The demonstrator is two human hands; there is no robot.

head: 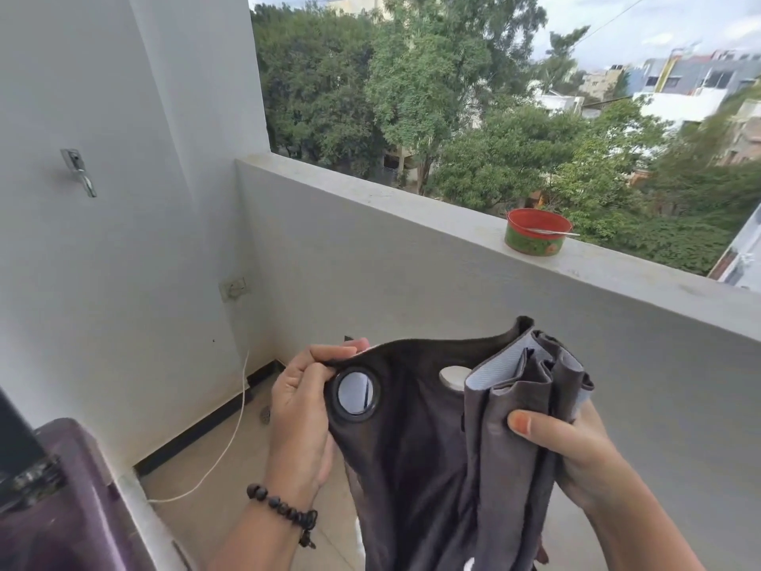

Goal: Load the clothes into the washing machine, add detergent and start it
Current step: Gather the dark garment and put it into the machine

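A dark grey curtain [420,455] with round eyelet rings hangs in front of me on a balcony. My left hand [298,418], with a bead bracelet on the wrist, pinches the curtain's top edge just above one eyelet [356,392]. My right hand [572,455] grips the gathered folds of the curtain at the right, thumb on the front. The cloth's lower part runs out of view at the bottom. A purple washing machine [53,500] shows at the bottom left corner, only partly in view.
A grey parapet wall [412,249] runs across the right, with a red and green tin [537,232] on its ledge. A white cord [230,443] hangs from a wall socket [233,288] to the tiled floor. A metal hook [80,171] sticks out of the left wall.
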